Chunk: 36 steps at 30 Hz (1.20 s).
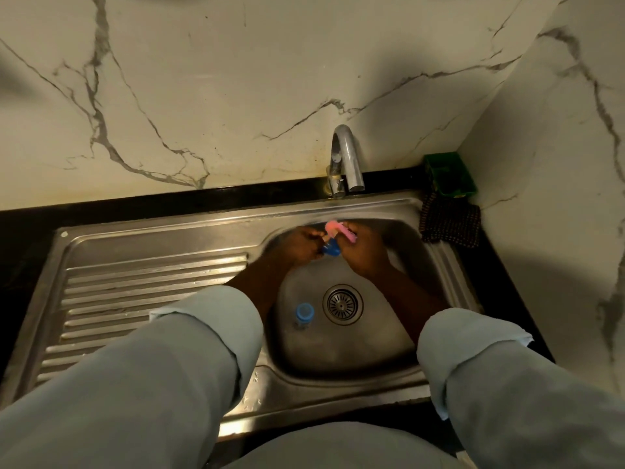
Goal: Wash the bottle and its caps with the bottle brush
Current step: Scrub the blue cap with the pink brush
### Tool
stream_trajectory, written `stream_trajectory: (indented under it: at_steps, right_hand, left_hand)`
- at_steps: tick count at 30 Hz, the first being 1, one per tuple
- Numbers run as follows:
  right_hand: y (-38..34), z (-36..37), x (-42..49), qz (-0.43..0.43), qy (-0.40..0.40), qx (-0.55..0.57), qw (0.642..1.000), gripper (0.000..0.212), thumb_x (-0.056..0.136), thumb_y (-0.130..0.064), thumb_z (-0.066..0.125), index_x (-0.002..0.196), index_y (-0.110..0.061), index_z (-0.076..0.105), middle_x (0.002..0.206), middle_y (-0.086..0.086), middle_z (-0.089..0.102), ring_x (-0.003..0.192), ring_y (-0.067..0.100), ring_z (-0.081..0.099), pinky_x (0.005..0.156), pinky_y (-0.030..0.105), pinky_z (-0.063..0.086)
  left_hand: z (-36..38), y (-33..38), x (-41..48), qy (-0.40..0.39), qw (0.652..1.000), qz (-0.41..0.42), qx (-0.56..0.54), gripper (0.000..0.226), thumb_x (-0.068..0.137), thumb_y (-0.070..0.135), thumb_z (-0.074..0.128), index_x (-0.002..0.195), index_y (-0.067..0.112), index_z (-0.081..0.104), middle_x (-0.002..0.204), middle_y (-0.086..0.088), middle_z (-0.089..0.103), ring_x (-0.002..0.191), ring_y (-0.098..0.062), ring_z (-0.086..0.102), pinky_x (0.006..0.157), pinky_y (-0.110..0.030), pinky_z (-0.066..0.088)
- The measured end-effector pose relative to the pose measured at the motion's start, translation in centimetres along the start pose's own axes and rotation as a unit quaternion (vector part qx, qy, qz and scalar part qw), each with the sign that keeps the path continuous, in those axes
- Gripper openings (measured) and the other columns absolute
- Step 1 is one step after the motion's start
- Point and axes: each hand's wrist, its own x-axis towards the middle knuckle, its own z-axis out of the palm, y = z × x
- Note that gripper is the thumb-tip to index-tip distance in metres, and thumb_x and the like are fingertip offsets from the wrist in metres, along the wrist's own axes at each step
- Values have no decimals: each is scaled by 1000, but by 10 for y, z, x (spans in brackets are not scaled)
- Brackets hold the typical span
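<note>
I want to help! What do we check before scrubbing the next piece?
1. Brush held: ok, the right hand grips the pink brush.
2. Cap held: ok, the left hand holds the blue cap.
3. Work over the sink: ok, both hands are above the basin.
4. Next piece close by: ok, the bottle sits in the basin beside the drain.
5. Water running from the tap: cannot tell.

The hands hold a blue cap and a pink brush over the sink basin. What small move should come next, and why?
Probably push the bristles of the pink brush into the blue cap and twist. The left hand grips the cap, the right hand holds the brush right above it, and they meet in front of the tap, so scrubbing this cap seems the step at hand.
</note>
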Motion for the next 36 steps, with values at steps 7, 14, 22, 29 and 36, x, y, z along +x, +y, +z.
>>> stream_trajectory:
  at_steps: [7,14,22,29,36]
  right_hand:
    - [7,6,-3,-133,33,-164,977,46,98,-49,47,132,-21,62,126,2,65,114,19,60,96,38,51]
    - [21,8,-5,-60,99,-60,991,26,100,-35,53,119,-23,68,111,-2,71,103,13,65,93,39,54]
    - [6,7,-3,-9,116,24,993,25,103,-29,53,121,-18,65,110,2,71,102,15,66,94,38,55]
    - [6,9,-1,-36,139,-34,989,21,102,-29,55,117,-18,65,99,-4,67,90,11,63,71,12,39]
    - [14,3,7,-30,135,-62,988,25,102,-34,54,121,-21,65,110,-1,70,101,13,65,85,27,50]
  left_hand:
    - [5,15,-3,25,911,-131,-389,21,103,28,52,116,15,61,101,-10,70,87,-20,65,76,-35,51]
    - [-1,19,2,19,926,-168,-338,41,96,39,61,128,14,65,106,-1,70,90,-12,63,96,-31,39]
    - [3,9,4,87,917,-152,-360,27,98,34,61,114,13,65,84,-3,69,72,-10,62,60,-25,41]
    - [3,16,4,86,930,-119,-337,29,100,30,59,121,10,63,86,-4,65,68,-9,56,59,-23,43]
    - [4,5,10,121,976,-70,-168,30,100,35,60,124,19,67,100,-9,68,83,-19,57,60,-28,43]
